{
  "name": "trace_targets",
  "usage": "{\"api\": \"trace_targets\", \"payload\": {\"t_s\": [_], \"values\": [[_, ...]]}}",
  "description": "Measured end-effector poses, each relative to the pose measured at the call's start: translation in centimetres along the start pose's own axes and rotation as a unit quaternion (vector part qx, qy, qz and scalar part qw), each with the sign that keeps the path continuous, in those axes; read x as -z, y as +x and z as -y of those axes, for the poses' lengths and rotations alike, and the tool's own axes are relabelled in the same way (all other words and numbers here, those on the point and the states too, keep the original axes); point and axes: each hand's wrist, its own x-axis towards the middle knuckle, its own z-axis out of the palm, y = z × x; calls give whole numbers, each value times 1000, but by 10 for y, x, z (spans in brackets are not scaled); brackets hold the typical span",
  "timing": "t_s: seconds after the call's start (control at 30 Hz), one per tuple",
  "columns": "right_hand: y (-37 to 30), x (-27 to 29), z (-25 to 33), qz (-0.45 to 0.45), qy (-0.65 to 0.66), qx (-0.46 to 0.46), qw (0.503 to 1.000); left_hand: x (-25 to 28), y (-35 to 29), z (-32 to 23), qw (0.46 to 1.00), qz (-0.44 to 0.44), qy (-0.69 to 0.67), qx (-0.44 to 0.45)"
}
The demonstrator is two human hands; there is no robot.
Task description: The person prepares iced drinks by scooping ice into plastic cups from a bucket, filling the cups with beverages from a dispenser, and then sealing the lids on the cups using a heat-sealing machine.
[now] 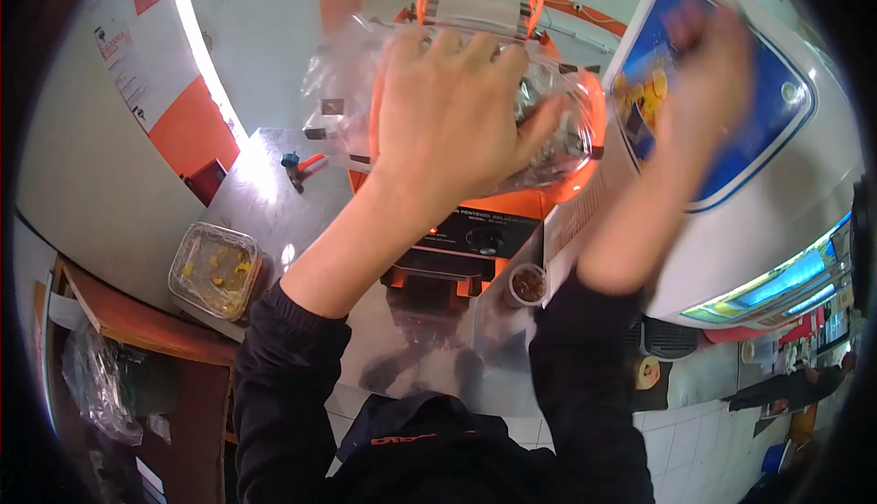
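An orange and black cup sealing machine [484, 241] stands on the metal counter in front of me. My left hand [448, 106] lies over the roll of clear plastic film [548, 152] on top of it, its fingers bent over the roll and the thumb out to the right. The fingertips are hidden. Behind it, a second pale roller [480, 8] sits between orange rings. My right hand [708, 65], smeared by motion, is raised over the blue panel [740, 152] of a white appliance; its fingers are unclear. Below the machine's right side stands a clear cup [527, 285] with brown contents.
On the left of the counter are a plastic-covered container [215, 271] of yellow pieces and a small orange-and-blue tool [301, 170]. A wooden shelf [151, 317] holds crumpled plastic bags [100, 385]. The white appliance [776, 221] fills the right side. A distant person [795, 387] shows at far right.
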Motion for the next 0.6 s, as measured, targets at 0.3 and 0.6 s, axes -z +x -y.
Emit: {"api": "trace_targets", "payload": {"t_s": [0.3,0.6], "values": [[-147,77,-151,21,-101,24,994,-15,2,4,999,1,-5,36],[-364,81,-130,-28,395,-618,679,-14,4,0,994,-54,-90,-17]]}}
